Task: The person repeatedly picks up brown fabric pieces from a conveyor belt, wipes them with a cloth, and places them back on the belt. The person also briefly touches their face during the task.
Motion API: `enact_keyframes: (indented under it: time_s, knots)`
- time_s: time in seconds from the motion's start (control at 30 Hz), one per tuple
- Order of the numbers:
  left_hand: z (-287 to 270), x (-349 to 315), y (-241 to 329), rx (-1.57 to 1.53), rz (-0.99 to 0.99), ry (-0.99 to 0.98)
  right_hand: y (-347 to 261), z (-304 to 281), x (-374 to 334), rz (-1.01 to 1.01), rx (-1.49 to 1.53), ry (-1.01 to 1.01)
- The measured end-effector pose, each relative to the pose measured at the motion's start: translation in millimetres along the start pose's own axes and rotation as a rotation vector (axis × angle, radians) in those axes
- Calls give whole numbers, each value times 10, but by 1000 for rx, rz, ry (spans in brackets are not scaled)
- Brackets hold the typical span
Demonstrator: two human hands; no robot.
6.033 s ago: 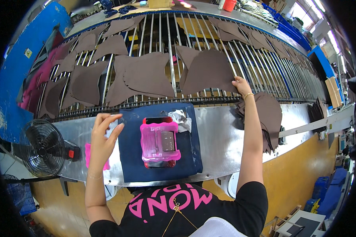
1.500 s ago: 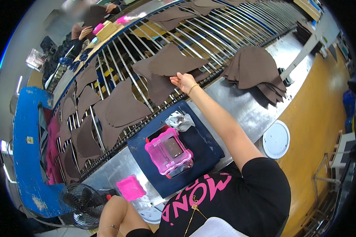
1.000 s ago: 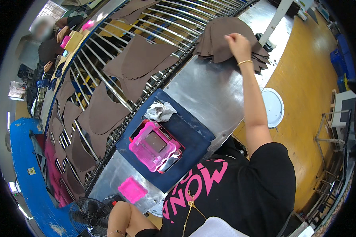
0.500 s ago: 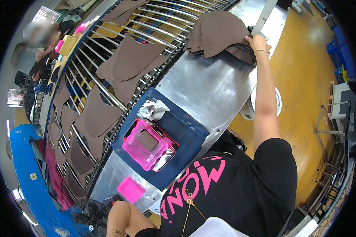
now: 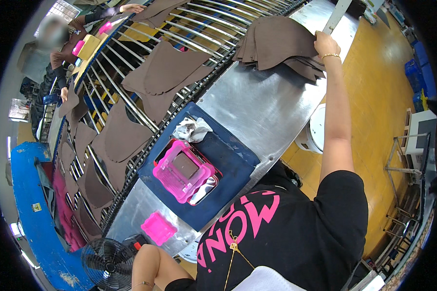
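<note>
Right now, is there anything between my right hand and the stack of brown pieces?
Nothing visible does: the right hand touches the right corner of the stack of brown pieces. The pale bar shows just beyond the hand, not between them.

We saw a metal table (image 5: 250, 106) slanting from 7 o'clock to 1 o'clock. At 1 it carried a fanned brown stack (image 5: 282, 43), at 7 a flat pink piece (image 5: 159, 228), with a blue mat (image 5: 230, 155) between. Toward 10, we saw loose brown pieces (image 5: 172, 68) lying on a bed of rods (image 5: 199, 47).
</note>
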State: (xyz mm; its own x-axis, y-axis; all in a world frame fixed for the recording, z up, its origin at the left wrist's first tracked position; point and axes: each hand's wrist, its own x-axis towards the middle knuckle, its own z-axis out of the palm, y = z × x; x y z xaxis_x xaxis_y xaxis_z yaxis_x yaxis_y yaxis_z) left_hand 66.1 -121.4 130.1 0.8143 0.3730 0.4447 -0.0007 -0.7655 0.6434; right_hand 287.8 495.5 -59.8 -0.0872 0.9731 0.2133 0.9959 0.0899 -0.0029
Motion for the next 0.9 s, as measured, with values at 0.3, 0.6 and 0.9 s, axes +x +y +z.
enact_keyframes:
  time_s: [0.3, 0.6, 0.9]
  knots:
    - [86, 5, 62, -9, -3, 46, -556, -1176, -709, -344, 533, 258]
    - [122, 55, 33, -18, 46, 168, -1364, -1340, -1421, -562, 1695, -215]
    - [-14, -305, -522, 917, -867, 1913, -2198, -1319, -2435, -842, 1946, -790]
